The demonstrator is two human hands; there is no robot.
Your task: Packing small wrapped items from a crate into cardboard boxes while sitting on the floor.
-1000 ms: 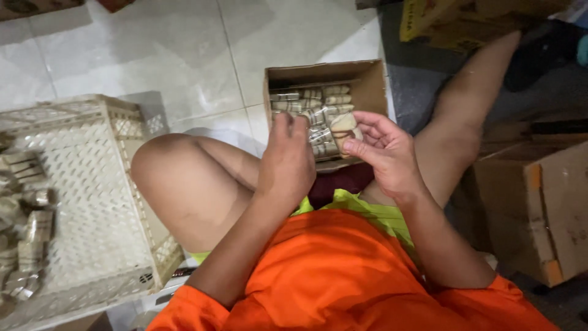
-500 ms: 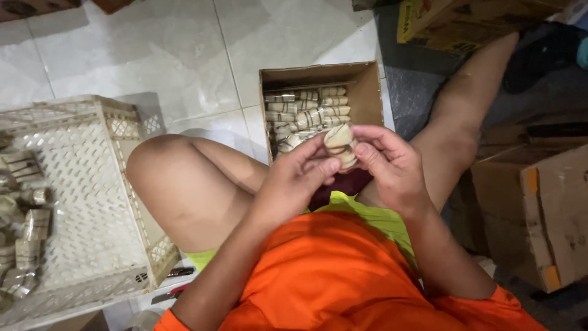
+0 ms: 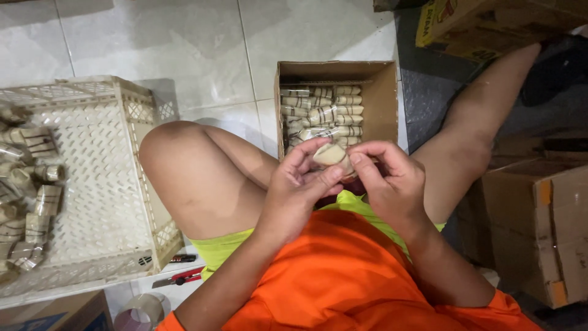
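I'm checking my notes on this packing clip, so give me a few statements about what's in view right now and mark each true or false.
1. Both hands hold one small beige wrapped piece. True: the left hand and the right hand pinch the wrapped piece between their fingertips.
2. The cardboard box ahead of the hands is empty. False: rows of similar wrapped pieces fill it.
3. The white plastic crate lies on the person's left. True; it holds wrapped pieces along its far left side.
4. The red-handled cutter lies inside the crate. False: it lies on the floor beside the crate, near the tape roll.
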